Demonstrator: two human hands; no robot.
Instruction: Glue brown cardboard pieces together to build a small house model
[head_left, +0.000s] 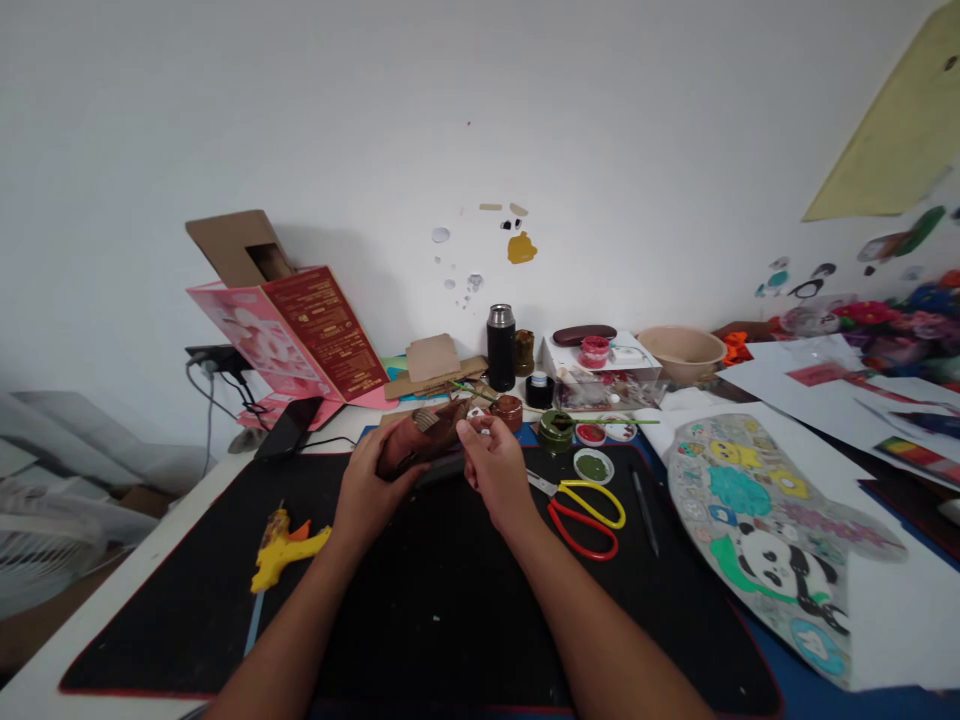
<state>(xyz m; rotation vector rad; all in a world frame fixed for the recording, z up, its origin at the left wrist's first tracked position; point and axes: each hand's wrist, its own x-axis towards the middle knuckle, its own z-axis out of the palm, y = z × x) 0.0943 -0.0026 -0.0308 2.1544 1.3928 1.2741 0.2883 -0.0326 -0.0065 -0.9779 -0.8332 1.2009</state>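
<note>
My left hand is wrapped round a brown object with a striped, rounded end, held above the far part of the black mat. My right hand is just to the right of that object, its thumb and fingers pinched together. Whatever sits between those fingertips is too small to make out. Scissors with yellow and red handles lie right of my right hand. To the left of my left forearm rests a yellow glue gun.
Open paint jars, one green and one brown, stand behind my hands near a black flask. A phone lies back left. At the right are a pen and a sticker-covered sheet.
</note>
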